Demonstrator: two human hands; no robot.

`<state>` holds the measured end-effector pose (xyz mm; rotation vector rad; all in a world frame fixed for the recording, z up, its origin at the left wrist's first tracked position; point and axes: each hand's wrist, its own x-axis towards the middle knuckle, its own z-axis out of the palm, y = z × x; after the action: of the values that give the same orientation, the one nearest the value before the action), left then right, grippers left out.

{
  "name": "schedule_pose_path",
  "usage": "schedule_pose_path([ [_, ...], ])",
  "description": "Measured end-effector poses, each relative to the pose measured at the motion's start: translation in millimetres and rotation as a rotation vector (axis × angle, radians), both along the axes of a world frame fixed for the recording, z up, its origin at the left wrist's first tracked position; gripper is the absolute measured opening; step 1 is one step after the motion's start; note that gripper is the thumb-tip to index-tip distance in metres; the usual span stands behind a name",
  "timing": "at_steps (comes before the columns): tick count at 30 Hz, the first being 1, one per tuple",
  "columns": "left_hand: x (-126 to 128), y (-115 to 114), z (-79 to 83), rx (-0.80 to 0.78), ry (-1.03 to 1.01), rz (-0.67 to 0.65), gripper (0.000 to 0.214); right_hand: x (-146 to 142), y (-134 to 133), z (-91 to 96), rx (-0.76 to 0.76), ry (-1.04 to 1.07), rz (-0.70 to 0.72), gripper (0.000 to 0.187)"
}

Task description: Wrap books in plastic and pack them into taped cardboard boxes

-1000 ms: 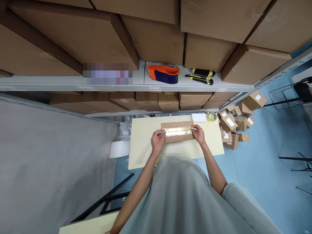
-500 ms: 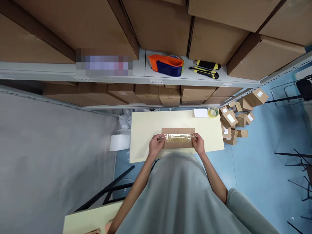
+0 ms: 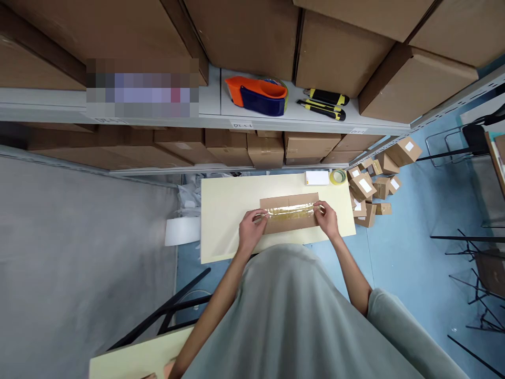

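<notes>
A flat brown cardboard box (image 3: pixel 291 202) lies on a pale yellow table (image 3: pixel 224 210) below me. A strip of clear shiny tape (image 3: pixel 291 211) stretches across the box from left to right. My left hand (image 3: pixel 250 231) pinches the strip's left end at the box's left edge. My right hand (image 3: pixel 326 218) pinches the right end at the box's right edge. The strip runs taut between both hands, just over the box top.
A white pad (image 3: pixel 316 178) and a tape roll (image 3: pixel 337 177) sit at the table's far right corner. Several small taped boxes (image 3: pixel 369 192) lie piled on the blue floor to the right. The shelf above carries an orange-blue tape dispenser (image 3: pixel 256 95), two utility knives (image 3: pixel 323 102) and large cartons.
The view shifted slightly. Both hands stay on the tape ends over the box, which lies a little more tilted than before.
</notes>
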<state>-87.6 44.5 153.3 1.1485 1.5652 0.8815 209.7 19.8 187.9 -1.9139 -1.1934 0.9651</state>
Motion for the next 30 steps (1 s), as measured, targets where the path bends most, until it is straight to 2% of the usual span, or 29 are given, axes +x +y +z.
schedule_pose_path([
  [3,-22.2,-7.5,4.8,-0.04,0.091,-0.034,0.027,-18.7,-21.4,-2.0,-0.042,0.037,-0.01,0.028],
  [7,-35.3,-25.6,-4.0,-0.112,0.167,-0.077,0.021,-29.8,-46.5,-12.7,-0.141,0.008,-0.016,0.029],
  [10,-24.1,-37.4,-15.8,-0.173,0.136,-0.076,0.022,-22.6,-50.3,-18.2,-0.173,-0.03,-0.013,0.031],
  [13,-0.5,-40.6,-23.3,-0.189,0.063,-0.047,0.026,-7.4,-40.4,-17.8,-0.146,-0.068,-0.014,0.033],
  [16,22.2,-34.9,-23.2,-0.126,0.005,-0.039,0.027,9.4,-25.0,-12.8,-0.077,-0.088,-0.036,0.032],
  [19,31.6,-24.9,-16.2,-0.067,-0.017,-0.042,0.026,21.0,-14.2,-5.7,-0.021,-0.105,-0.044,0.031],
  [23,18.0,-14.0,-0.1,0.002,-0.006,-0.039,0.031,18.9,-15.4,-1.3,0.058,-0.035,-0.015,0.027],
  [26,-2.9,-12.1,9.8,0.001,0.052,-0.04,0.03,3.7,-25.3,-7.3,0.079,0.036,0.003,0.025],
  [30,-22.4,-15.1,6.1,-0.032,0.162,-0.03,0.024,-19.7,-39.7,-24.5,0.014,0.085,0.01,0.026],
])
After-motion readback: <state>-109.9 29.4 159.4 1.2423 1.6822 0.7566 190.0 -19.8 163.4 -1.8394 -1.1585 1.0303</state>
